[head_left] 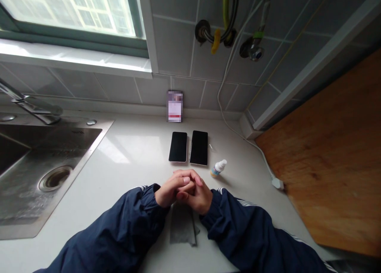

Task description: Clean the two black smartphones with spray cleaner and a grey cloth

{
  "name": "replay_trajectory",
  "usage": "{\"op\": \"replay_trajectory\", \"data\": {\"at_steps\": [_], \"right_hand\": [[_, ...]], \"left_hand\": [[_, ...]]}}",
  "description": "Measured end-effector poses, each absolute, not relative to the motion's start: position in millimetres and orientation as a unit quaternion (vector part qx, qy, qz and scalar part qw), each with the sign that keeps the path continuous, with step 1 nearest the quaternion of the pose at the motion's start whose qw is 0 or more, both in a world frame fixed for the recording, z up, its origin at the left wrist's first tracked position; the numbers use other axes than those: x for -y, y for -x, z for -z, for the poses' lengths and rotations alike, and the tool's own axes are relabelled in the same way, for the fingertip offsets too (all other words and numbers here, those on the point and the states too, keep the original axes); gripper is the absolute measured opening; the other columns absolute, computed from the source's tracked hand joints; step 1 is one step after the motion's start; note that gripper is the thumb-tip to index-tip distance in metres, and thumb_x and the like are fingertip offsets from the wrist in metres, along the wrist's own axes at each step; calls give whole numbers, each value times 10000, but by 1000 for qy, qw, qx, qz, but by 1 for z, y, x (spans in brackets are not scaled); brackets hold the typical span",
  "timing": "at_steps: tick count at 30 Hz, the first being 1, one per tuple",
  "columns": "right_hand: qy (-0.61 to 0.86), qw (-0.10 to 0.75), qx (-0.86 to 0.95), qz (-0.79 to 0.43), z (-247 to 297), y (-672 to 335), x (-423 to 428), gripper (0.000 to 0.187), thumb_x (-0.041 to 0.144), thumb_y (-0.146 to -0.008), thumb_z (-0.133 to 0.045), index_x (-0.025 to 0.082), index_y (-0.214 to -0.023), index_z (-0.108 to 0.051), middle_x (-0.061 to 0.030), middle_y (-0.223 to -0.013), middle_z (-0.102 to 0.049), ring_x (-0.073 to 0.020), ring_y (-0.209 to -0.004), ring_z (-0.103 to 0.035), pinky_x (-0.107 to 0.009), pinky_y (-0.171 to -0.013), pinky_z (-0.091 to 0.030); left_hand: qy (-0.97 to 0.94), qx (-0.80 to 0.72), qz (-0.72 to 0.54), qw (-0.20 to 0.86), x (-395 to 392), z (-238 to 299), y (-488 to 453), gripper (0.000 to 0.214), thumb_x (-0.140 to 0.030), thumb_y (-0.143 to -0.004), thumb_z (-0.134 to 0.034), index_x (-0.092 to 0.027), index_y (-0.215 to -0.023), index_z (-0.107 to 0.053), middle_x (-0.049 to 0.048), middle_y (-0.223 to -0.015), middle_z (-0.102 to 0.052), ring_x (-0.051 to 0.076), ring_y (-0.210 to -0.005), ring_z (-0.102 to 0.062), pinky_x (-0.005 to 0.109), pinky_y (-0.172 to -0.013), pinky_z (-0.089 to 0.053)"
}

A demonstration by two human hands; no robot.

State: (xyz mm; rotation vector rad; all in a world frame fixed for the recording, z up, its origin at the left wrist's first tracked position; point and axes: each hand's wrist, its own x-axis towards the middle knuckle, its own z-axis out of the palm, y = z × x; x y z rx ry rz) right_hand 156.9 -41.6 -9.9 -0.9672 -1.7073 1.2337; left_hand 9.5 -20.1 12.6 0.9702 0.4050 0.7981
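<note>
My left hand (170,189) and my right hand (203,194) are clasped together over the counter, fingers closed around each other. No object shows between them. Partly under my hands lies a folded grey cloth (182,227), its far end hidden. Just beyond my fingers, two phones with dark screens lie side by side: a smaller phone (177,147) on the left and a larger phone (199,148) on the right. A small white spray bottle (218,168) stands upright to the right of my hands. Beside the larger phone is a tiny pale sliver (211,147), too small to name.
A pixelated upright card or screen (174,106) leans against the tiled wall. To the left are a steel sink (89,154) and its faucet (38,108). A white cable (235,131) runs to a plug (278,183) beside a wooden board (327,158) at right.
</note>
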Motion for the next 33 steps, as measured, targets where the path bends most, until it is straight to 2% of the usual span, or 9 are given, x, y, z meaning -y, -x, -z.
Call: {"op": "replay_trajectory", "data": {"at_steps": [4, 9, 12, 15, 20, 23, 29, 31, 33], "right_hand": [[417, 397, 661, -480, 11, -155, 45, 535, 732, -860, -688, 198, -878, -709, -39, -643, -689, -251, -679, -726, -359, -666, -607], [426, 395, 678, -451, 2, -153, 41, 452, 627, -874, -733, 198, -1012, -698, -42, -787, -717, -234, -756, -719, -336, -691, -586], [449, 389, 723, -354, -23, -157, 42, 340, 501, -896, -738, 175, -987, -704, -73, -888, -719, -231, -811, -693, -350, -740, -567], [446, 373, 749, -318, -59, -173, 53, 353, 316, -952, -682, 210, -1289, -669, -97, -1241, -709, -170, -834, -675, -305, -744, -560], [490, 445, 703, -260, -98, -234, 44, 215, 364, -1011, -610, 228, -1007, -776, -42, -893, -768, -126, -674, -633, -248, -627, -503], [578, 503, 552, -329, -88, -272, 3, 388, 577, -935, -637, 200, -901, -722, -27, -771, -719, -94, -542, -546, -204, -459, -395], [630, 349, 512, -468, -37, -292, -63, 445, 595, -882, -695, 160, -792, -661, 31, -547, -570, -70, -351, -396, -202, -320, -240], [637, 290, 508, -502, -26, -286, -68, 397, 516, -966, -649, 132, -880, -699, 20, -599, -598, -74, -386, -441, -198, -356, -324], [644, 242, 501, -525, -18, -280, -70, 319, 437, -1016, -635, 127, -1058, -697, -35, -859, -698, -121, -618, -635, -243, -551, -538]], "left_hand": [[-445, -199, -382, 785, 21, -12, -12, 333, -446, -856, -672, -136, -790, -773, 99, -804, -706, 211, -776, -651, 296, -734, -476], [-432, -205, -367, 798, 17, -10, -10, 372, -477, -860, -680, -126, -785, -776, 36, -563, -587, 119, -465, -471, 232, -433, -328], [-402, -218, -416, 786, 12, -9, -8, 299, -426, -840, -717, -132, -834, -773, -53, -429, -396, 83, -403, -373, 220, -466, -380], [-383, -229, -456, 770, 6, -10, -3, 277, -403, -859, -684, -139, -800, -743, -55, -412, -414, 81, -354, -363, 223, -420, -414], [-343, -258, -471, 771, -2, -14, 6, 235, -386, -874, -625, -167, -915, -700, -69, -445, -487, 112, -298, -456, 268, -403, -496], [-340, -266, -465, 773, -4, -14, 8, 225, -368, -873, -616, -160, -923, -685, -57, -468, -530, 147, -355, -575, 324, -536, -586], [-284, -252, -477, 793, -9, -8, 11, 222, -325, -834, -647, -151, -962, -697, 38, -727, -713, 267, -810, -783, 414, -822, -635], [-264, -241, -485, 798, -11, -7, 12, 248, -315, -823, -655, -148, -1000, -700, 78, -884, -759, 310, -977, -773, 450, -894, -623], [-252, -238, -494, 798, -13, -7, 13, 288, -316, -821, -659, -149, -1054, -695, 110, -1019, -772, 346, -1078, -746, 482, -916, -616]]}}
